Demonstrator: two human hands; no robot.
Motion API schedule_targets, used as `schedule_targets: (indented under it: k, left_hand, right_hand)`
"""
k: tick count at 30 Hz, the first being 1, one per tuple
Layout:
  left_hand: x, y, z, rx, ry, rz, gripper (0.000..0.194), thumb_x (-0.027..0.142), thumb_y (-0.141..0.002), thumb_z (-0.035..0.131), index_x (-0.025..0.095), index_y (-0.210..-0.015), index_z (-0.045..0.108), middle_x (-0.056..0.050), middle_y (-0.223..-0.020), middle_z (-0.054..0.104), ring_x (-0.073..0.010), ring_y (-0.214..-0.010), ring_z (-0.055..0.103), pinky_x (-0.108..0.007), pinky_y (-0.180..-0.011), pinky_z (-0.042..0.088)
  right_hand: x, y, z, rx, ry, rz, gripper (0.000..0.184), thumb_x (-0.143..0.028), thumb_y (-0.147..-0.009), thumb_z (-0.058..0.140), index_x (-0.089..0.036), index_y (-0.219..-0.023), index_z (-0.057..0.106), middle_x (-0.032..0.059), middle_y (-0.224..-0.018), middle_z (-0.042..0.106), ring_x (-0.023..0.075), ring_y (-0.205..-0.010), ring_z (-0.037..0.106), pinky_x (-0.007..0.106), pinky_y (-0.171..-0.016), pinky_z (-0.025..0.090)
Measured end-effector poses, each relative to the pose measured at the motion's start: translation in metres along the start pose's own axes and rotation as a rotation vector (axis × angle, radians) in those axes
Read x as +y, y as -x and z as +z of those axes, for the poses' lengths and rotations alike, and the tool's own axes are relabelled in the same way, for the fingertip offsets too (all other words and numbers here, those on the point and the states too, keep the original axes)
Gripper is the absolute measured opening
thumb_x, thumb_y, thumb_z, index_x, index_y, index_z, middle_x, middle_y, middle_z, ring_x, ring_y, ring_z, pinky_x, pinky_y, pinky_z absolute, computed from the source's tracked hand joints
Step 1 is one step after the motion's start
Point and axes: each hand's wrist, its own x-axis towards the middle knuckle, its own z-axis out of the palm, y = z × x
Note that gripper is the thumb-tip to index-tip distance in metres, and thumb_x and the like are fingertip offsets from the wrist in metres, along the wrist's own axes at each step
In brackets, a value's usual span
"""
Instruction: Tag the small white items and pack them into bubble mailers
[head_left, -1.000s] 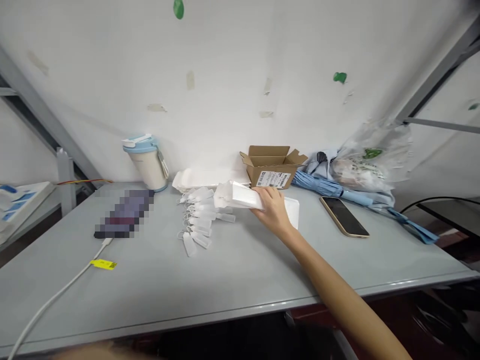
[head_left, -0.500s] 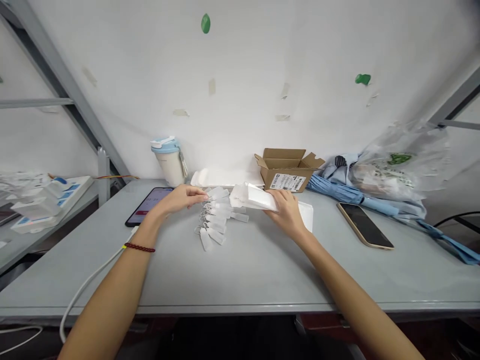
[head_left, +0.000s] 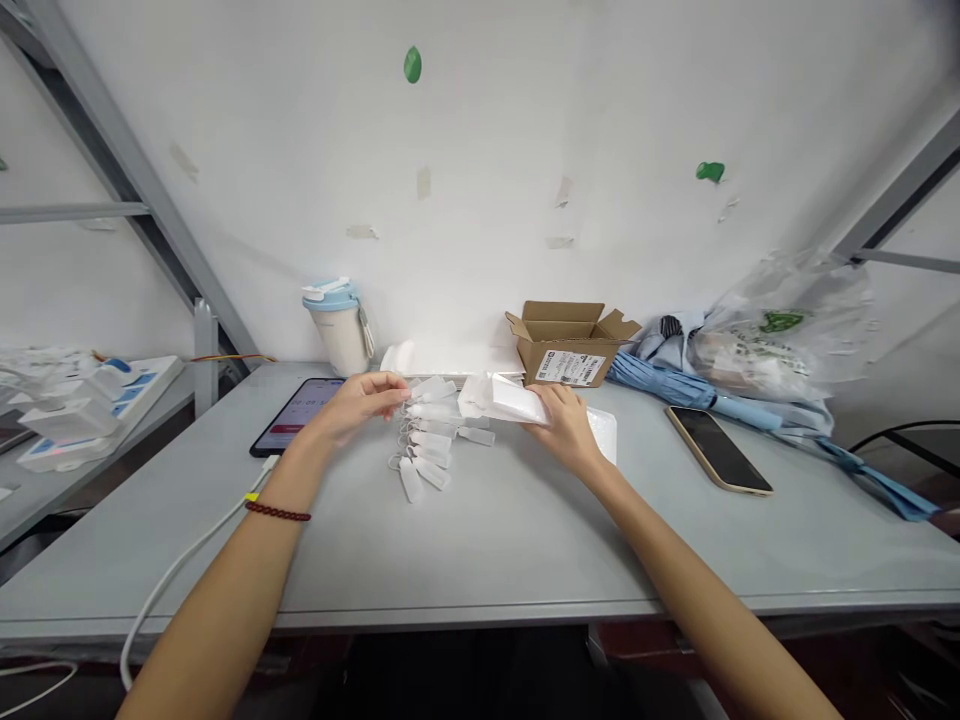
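My left hand is closed in a pinch at the looped end of a frosted white tag, at the far end of a row. Several similar tags with small loops lie below it on the grey table, their loops pointing left. My right hand grips a white bubble mailer, holding it above the table with its opening end toward the tags. Another white bubble mailer shows partly from behind my right hand, lying flat.
An open cardboard box stands at the back beside a stack of white mailers. A cup with a blue lid and a lit phone are on the left. Another phone, a folded blue umbrella and a plastic bag lie right.
The view has shifted slightly. My left hand stays at the upper tag's loop, and my right hand still holds the mailer, whose top face is turned a little more toward me.
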Motion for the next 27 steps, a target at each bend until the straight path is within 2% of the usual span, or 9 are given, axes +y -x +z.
schedule_targets:
  k: [4, 9, 14, 21, 24, 27]
  left_hand:
    - [-0.003, -0.002, 0.01, 0.035, 0.13, 0.038, 0.025, 0.039, -0.066, 0.071, 0.017, -0.073, 0.062, 0.002, -0.064, 0.052, -0.0096, -0.058, 0.046, -0.024, -0.058, 0.041]
    - [-0.003, -0.002, 0.025, 0.082, 0.106, 0.087, 0.026, 0.04, -0.067, 0.071, 0.017, -0.074, 0.063, 0.002, -0.063, 0.052, -0.009, -0.055, 0.045, -0.024, -0.056, 0.04]
    - [-0.002, 0.0, 0.041, 0.117, -0.038, 0.152, 0.028, 0.043, -0.069, 0.067, 0.016, -0.075, 0.063, -0.002, -0.07, 0.06, -0.011, -0.057, 0.047, -0.025, -0.054, 0.039]
    - [-0.011, 0.006, 0.068, 0.24, -0.397, 0.35, 0.02, 0.035, -0.079, 0.057, 0.02, -0.077, 0.07, -0.002, -0.077, 0.07, -0.0142, -0.063, 0.054, -0.026, -0.061, 0.04]
    - [-0.012, 0.01, 0.076, 0.205, -0.514, 0.409, 0.022, 0.032, -0.081, 0.052, 0.022, -0.082, 0.072, 0.0, -0.078, 0.072, -0.0132, -0.06, 0.054, -0.025, -0.061, 0.04]
    - [-0.01, 0.012, 0.08, 0.08, -0.556, 0.393, 0.026, 0.025, -0.08, 0.048, 0.022, -0.085, 0.073, 0.002, -0.068, 0.069, -0.0107, -0.052, 0.048, -0.023, -0.055, 0.036]
  right_hand:
    - [-0.003, 0.001, 0.0, -0.01, 0.001, -0.015, 0.031, -0.027, -0.08, 0.056, -0.023, -0.111, 0.056, 0.0085, -0.107, 0.062, 0.0272, -0.101, 0.051, 0.038, -0.08, 0.034]
    - [-0.005, 0.002, 0.001, -0.014, 0.027, -0.031, 0.035, -0.026, -0.079, 0.057, -0.022, -0.114, 0.056, 0.0084, -0.107, 0.061, 0.0266, -0.1, 0.051, 0.037, -0.081, 0.035]
    - [-0.01, 0.004, 0.002, -0.022, 0.009, -0.067, 0.038, -0.024, -0.077, 0.057, -0.023, -0.115, 0.056, 0.0089, -0.11, 0.06, 0.027, -0.101, 0.05, 0.038, -0.082, 0.035]
    - [-0.023, 0.006, 0.0, -0.039, -0.025, -0.107, 0.036, -0.023, -0.078, 0.058, -0.022, -0.113, 0.056, 0.0084, -0.108, 0.06, 0.0257, -0.101, 0.051, 0.037, -0.083, 0.035]
    - [-0.025, 0.007, 0.001, -0.049, -0.014, -0.129, 0.036, -0.023, -0.078, 0.058, -0.023, -0.114, 0.056, 0.0077, -0.108, 0.06, 0.0247, -0.1, 0.051, 0.037, -0.083, 0.036]
    - [-0.026, 0.008, 0.003, -0.059, -0.009, -0.142, 0.036, -0.022, -0.078, 0.058, -0.023, -0.114, 0.056, 0.0076, -0.107, 0.06, 0.0242, -0.099, 0.052, 0.036, -0.082, 0.036]
